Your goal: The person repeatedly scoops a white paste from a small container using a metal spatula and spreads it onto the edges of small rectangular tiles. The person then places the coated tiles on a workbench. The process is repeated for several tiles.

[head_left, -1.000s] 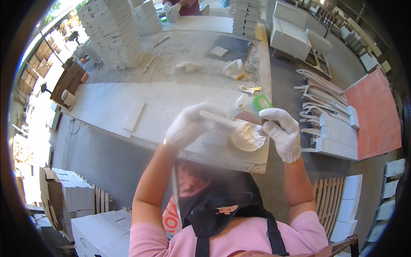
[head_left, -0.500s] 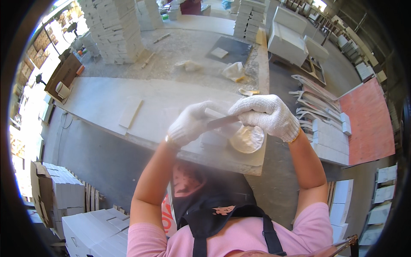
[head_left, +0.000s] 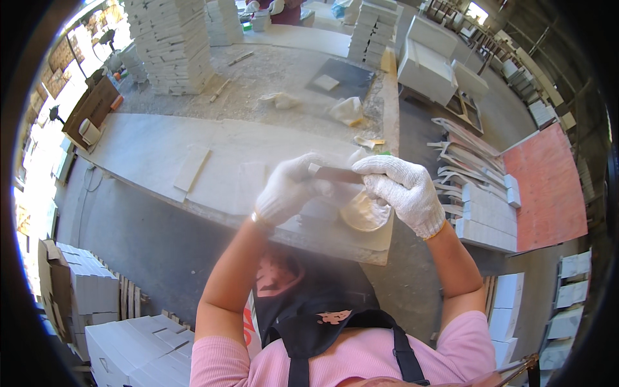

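Both my hands wear white knitted gloves and are raised over the near right part of the bench. In my right hand (head_left: 401,192) is a putty knife, its flat grey blade (head_left: 338,174) pointing left. My left hand (head_left: 289,186) is closed around a small white tile (head_left: 313,168), of which only an edge shows at the tip of the blade. Beneath the right hand stands a round bowl of white paste (head_left: 366,213), partly covered by the fingers. A bit of green shows just behind the right glove.
A pale slab (head_left: 142,138) covers the bench's near side, with a loose white tile (head_left: 192,169) on it. Tall tile stacks (head_left: 169,48) rise at the far left. Beyond the bowl lies a crumpled white bag (head_left: 348,111). Across the bench stands another person (head_left: 287,11).
My right hand has turned and lowered slightly, bringing the blade nearer level. The white tile in my left hand has tilted, so less of it shows.
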Available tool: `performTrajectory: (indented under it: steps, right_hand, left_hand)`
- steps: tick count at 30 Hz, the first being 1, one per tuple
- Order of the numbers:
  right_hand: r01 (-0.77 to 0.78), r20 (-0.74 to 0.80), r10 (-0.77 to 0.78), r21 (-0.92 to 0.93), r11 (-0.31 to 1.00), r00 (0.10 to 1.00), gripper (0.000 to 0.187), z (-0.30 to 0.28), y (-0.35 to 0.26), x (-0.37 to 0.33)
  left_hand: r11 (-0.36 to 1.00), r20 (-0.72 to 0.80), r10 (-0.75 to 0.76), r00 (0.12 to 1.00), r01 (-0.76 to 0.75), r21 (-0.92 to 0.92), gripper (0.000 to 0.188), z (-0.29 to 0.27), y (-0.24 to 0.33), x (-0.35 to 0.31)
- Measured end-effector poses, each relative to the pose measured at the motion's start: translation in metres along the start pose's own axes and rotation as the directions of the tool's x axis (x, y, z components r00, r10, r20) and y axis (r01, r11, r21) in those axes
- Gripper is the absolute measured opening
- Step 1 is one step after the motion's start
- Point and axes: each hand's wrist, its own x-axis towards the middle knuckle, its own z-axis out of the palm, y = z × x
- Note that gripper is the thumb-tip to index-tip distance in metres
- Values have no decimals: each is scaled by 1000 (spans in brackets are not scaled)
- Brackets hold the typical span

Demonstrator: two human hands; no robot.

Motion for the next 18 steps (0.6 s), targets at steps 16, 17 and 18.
performTrajectory:
  steps: [16,17,18]
  right_hand:
    - [-23,-259,3,-75,997,966,24,36,4,-22]
    - [-15,-261,-11,-98,995,965,24,36,5,-23]
    - [25,-259,-62,-145,989,964,24,36,6,-23]
  left_hand:
    - [983,-160,136,978,-114,141,30,23,-1,-21]
    - [981,-156,138,978,-113,156,29,24,0,-22]
    - [979,-153,138,979,-111,170,28,25,0,-22]
